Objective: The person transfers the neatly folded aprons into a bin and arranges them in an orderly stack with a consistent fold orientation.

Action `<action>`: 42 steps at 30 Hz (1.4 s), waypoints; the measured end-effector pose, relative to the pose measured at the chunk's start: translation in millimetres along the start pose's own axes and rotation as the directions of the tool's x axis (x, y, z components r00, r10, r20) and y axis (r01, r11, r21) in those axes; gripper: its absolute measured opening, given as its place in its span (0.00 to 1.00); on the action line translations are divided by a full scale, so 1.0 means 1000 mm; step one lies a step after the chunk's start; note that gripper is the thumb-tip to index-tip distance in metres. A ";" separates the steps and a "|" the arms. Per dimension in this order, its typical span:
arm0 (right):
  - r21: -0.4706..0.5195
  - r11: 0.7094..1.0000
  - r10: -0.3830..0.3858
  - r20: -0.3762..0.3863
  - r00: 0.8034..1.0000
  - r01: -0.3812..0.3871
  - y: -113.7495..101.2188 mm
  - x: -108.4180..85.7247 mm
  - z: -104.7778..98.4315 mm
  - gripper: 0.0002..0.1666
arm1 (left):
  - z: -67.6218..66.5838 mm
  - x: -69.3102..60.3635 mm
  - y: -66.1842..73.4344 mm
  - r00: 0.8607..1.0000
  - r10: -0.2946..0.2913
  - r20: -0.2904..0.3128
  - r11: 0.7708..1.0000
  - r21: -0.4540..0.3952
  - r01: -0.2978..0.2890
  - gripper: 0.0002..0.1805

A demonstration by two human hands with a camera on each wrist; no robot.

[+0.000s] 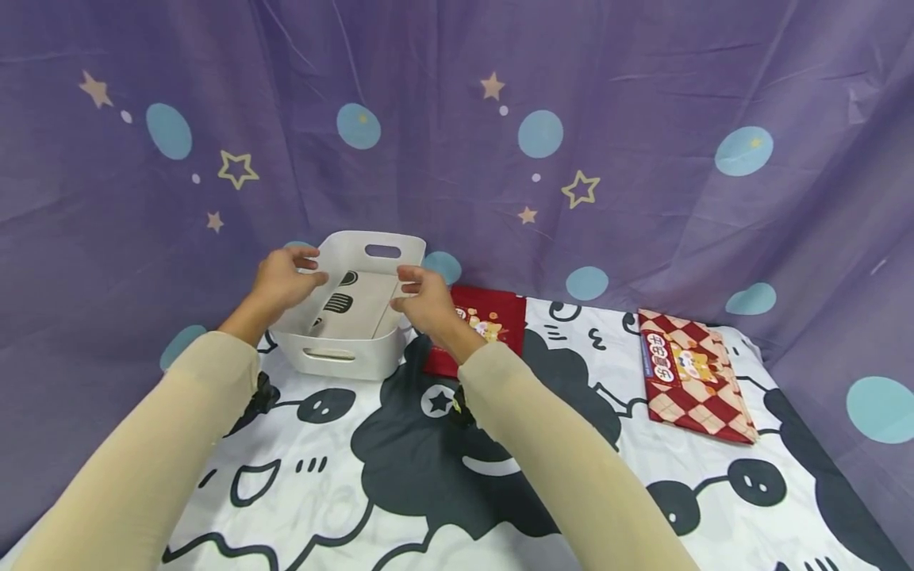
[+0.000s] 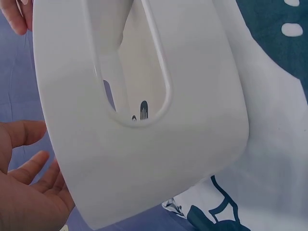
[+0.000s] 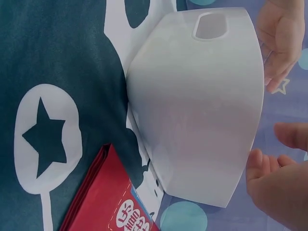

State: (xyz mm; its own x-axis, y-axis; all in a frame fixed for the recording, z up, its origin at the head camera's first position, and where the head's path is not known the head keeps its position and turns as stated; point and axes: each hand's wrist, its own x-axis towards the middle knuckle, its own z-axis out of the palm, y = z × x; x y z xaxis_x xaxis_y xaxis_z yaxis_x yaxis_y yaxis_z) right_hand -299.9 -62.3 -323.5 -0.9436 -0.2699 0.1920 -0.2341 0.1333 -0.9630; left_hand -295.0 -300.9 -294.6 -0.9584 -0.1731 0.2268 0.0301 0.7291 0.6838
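Observation:
A white basket [image 1: 357,357] with handle slots stands at the left of the bed-like patterned cloth, a beige item [image 1: 364,297] with dark prints lying inside it. My left hand [image 1: 284,279] hovers at the basket's left side, fingers loosely bent and holding nothing. On the opposite side, my right hand [image 1: 427,301] is over the right rim, its fingers also relaxed and empty. The left wrist view shows the left hand [image 2: 33,183] by the basket's wall [image 2: 202,110]. In the right wrist view, the right hand [image 3: 281,183] is beside the rim of the basket [image 3: 202,106].
A folded red package [image 1: 510,317] lies right of the basket, partly behind my right arm. Farther right is a red-and-cream checkered package [image 1: 696,377]. A purple curtain [image 1: 457,190] with stars and dots hangs behind the black-and-white cloth [image 1: 314,500].

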 end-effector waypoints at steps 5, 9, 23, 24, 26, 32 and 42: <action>-0.005 1.000 -0.010 0.004 1.000 0.010 0.001 -0.002 -0.003 0.32 | 0.003 -0.002 -0.001 1.000 0.019 0.012 0.999 -0.031 -0.018 0.28; -0.028 0.999 -0.027 -0.001 1.000 0.027 0.000 -0.003 -0.008 0.31 | 0.006 -0.002 0.001 1.000 0.014 0.018 0.999 -0.051 -0.013 0.28; -0.042 0.993 -0.109 -0.004 0.994 0.109 0.006 -0.006 -0.028 0.32 | 0.023 -0.008 0.018 0.996 0.051 0.066 0.996 -0.081 -0.046 0.27; -0.048 0.992 -0.114 -0.004 0.993 0.114 0.007 -0.007 -0.030 0.32 | 0.025 -0.009 0.019 0.996 0.056 0.066 0.995 -0.090 -0.050 0.27; -0.060 0.991 -0.123 -0.006 0.992 0.122 0.007 -0.008 -0.033 0.32 | 0.029 -0.010 0.021 0.996 0.066 0.059 0.993 -0.101 -0.059 0.27; -0.097 0.988 -0.126 -0.017 0.992 0.123 0.007 -0.010 -0.044 0.31 | 0.041 -0.012 0.026 0.994 0.097 0.048 0.987 -0.133 -0.090 0.25; -0.125 0.984 -0.130 -0.046 0.991 0.123 0.016 -0.018 -0.066 0.29 | 0.060 -0.016 0.038 0.993 0.103 0.063 0.966 -0.243 -0.085 0.25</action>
State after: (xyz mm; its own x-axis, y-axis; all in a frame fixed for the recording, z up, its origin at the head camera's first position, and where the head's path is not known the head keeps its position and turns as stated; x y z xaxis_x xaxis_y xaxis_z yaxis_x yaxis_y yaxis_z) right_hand -301.9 7.5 -329.7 -0.9150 -0.2411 0.3235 -0.3759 0.2177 -0.9007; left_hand -296.0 -230.8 -313.9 -0.9662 -0.0553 0.2517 0.1790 0.5583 0.8101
